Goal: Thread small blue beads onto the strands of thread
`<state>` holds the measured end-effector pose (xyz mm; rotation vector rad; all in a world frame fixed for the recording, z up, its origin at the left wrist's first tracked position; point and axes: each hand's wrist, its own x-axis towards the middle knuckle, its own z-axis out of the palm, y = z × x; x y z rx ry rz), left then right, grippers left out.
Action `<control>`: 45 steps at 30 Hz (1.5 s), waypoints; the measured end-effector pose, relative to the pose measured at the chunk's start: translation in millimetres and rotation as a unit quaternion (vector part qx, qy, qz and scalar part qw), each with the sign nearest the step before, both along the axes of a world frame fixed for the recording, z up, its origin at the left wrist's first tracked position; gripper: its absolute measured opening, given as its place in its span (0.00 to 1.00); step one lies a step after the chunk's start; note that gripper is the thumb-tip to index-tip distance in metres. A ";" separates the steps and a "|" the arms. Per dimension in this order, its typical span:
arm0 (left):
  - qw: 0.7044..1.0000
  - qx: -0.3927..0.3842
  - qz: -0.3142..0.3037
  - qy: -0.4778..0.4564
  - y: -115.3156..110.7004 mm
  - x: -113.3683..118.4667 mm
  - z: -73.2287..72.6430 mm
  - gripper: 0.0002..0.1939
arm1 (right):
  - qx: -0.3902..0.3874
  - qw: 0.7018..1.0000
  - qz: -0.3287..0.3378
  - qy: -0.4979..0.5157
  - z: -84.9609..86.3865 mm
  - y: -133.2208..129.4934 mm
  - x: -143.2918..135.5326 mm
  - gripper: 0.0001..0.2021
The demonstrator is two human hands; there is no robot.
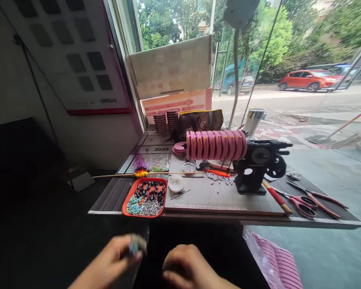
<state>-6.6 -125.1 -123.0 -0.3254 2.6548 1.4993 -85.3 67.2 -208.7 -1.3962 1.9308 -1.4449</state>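
Observation:
Below the table's front edge, my left hand (114, 257) is closed in a pinch, slightly blurred. A small blue-grey thing (133, 248) shows at its fingertips; its kind cannot be made out. To its right my right hand (192, 261) is closed with fingers curled inward, and whatever they hold, if anything, is hidden. Nearest the hands on the table is a red-orange tray (128, 211) with black pieces (150, 188), turquoise pieces (135, 204) and small silvery pieces (153, 208). Neither hand touches it.
A black winding device (252, 168) carries a row of pink spools (216, 145). A white round dish (176, 183), grey beads (221, 178), scissors (301, 202) and pliers (315, 196) lie on the table (198, 200). A thin stick (111, 176) juts past the left edge.

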 end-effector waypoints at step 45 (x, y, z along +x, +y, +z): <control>0.968 0.105 0.194 0.122 101.9 9.5 -37.9 0.04 | -0.178 0.925 -0.224 -0.251 42.0 23.7 14.5 0.13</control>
